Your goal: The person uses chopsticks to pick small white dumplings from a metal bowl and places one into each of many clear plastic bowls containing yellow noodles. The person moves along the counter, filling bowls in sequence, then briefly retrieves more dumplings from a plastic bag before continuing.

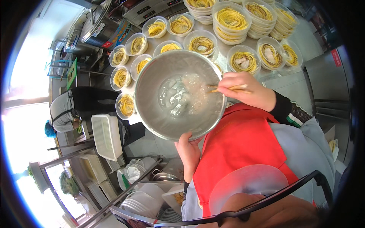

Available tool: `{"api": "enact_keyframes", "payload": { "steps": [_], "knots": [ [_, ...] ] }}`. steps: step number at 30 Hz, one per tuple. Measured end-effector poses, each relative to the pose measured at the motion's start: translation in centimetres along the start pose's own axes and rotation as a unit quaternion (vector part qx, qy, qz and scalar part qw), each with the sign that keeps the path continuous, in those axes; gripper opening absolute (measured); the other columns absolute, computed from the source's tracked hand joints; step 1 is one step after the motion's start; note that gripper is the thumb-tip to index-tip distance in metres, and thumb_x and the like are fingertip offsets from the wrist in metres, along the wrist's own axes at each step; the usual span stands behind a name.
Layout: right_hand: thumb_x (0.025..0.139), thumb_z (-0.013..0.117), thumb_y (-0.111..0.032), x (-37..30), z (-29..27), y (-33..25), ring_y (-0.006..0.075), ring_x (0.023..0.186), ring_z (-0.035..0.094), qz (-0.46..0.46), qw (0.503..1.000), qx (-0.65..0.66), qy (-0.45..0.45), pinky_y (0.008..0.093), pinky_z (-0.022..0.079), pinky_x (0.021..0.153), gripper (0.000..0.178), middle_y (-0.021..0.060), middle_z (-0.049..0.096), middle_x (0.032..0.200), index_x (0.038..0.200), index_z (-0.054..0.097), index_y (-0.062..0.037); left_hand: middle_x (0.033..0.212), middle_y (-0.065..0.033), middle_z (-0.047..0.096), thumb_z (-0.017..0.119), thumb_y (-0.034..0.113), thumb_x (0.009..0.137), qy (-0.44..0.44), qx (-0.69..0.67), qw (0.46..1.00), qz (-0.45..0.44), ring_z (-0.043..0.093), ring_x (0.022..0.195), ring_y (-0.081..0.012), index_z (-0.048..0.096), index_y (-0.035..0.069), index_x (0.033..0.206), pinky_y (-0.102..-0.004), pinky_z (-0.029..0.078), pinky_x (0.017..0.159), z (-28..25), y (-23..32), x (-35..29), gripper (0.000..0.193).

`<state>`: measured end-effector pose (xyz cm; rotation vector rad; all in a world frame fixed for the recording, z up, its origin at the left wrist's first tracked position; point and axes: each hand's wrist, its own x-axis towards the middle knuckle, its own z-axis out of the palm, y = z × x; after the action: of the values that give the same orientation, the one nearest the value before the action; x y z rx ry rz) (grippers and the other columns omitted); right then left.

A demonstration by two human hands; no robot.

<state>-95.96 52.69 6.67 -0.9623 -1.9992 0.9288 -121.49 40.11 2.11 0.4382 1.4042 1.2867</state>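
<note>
A large steel mixing bowl (152, 110) is tilted toward me in front of my red apron. Clear, glossy liquid (176, 97) lies in it, with a pale, bubbly patch on the right side. My left hand (187, 150) grips the bowl's near rim, thumb on the edge. Over the right rim, my right hand (243, 89) holds a pair of wooden chopsticks (237, 88), their tips pointing into the bowl. Around the far side stand round plastic tubs (202, 44) of yellow noodle-like strips. Pale pieces top the strips in the tub (243, 60) beyond my right hand.
Stacked tubs (232, 22) fill the table's far right. At left, a co-worker (62, 110) bends over a counter near a white plastic bin (106, 136). Shelving with white plates (140, 203) and a lidded pot (165, 176) stands lower left. Steel cabinets (329, 87) are at right.
</note>
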Motion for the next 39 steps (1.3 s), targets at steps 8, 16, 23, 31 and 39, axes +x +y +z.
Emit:
{"api": "enact_keyframes", "payload": {
  "steps": [8,16,23,31,39],
  "knots": [
    [0.096,0.064,-0.016,5.0,3.0,0.4,0.0279,0.072,0.057,-0.027,0.996,0.044,0.067,0.034,0.046,0.065,0.016,0.0122,0.061,0.081,0.096,0.067,-0.0005,0.112,-0.0157,0.061,0.048,-0.002,0.086,-0.012,-0.14,0.99,-0.033,0.067,0.096,-0.031,0.054,-0.005,0.118,-0.0453,0.061,0.077,0.4,0.6,-0.9,0.033],
    [0.095,0.066,-0.017,4.3,5.6,-0.2,0.026,0.065,0.06,0.016,0.996,0.043,0.07,0.0328,0.048,0.061,0.017,0.0123,0.066,0.079,0.092,0.069,-0.0001,0.115,-0.0154,0.058,0.048,-0.002,0.086,0.031,-0.075,0.996,-0.04,0.065,0.097,-0.0315,0.051,-0.003,0.12,-0.0486,0.061,0.084,0.1,0.1,-1.6,0.034],
    [0.094,0.066,-0.015,3.6,6.3,-0.3,0.0238,0.063,0.059,0.118,0.949,0.281,0.073,0.033,0.047,0.059,0.016,0.0114,0.063,0.079,0.096,0.067,0.0017,0.129,-0.0186,0.046,0.045,-0.009,0.088,-0.023,-0.044,0.999,-0.017,0.061,0.11,-0.0357,0.057,-0.01,0.111,-0.0463,0.063,0.083,-0.2,0.1,-1.6,0.026],
    [0.093,0.065,-0.008,3.9,4.9,-0.3,0.0254,0.07,0.06,-0.087,0.986,-0.055,0.128,0.033,0.047,0.064,0.01,0.0113,0.063,0.081,0.096,0.067,0.0013,0.127,-0.0177,0.052,0.047,-0.001,0.087,-0.008,-0.076,0.996,-0.056,0.062,0.109,-0.0334,0.053,-0.006,0.124,-0.0463,0.061,0.08,0.9,0.5,-2.1,0.038],
    [0.094,0.066,-0.013,2.6,3.5,-1.4,0.0252,0.07,0.057,-0.025,0.999,0.02,0.014,0.0326,0.046,0.065,0.012,0.01,0.06,0.082,0.096,0.068,-0.0011,0.125,-0.0161,0.056,0.048,0.002,0.083,-0.003,-0.104,0.991,-0.085,0.063,0.107,-0.0332,0.048,-0.001,0.132,-0.0491,0.058,0.081,1.7,1.5,-3.0,0.049]
  ]
}}
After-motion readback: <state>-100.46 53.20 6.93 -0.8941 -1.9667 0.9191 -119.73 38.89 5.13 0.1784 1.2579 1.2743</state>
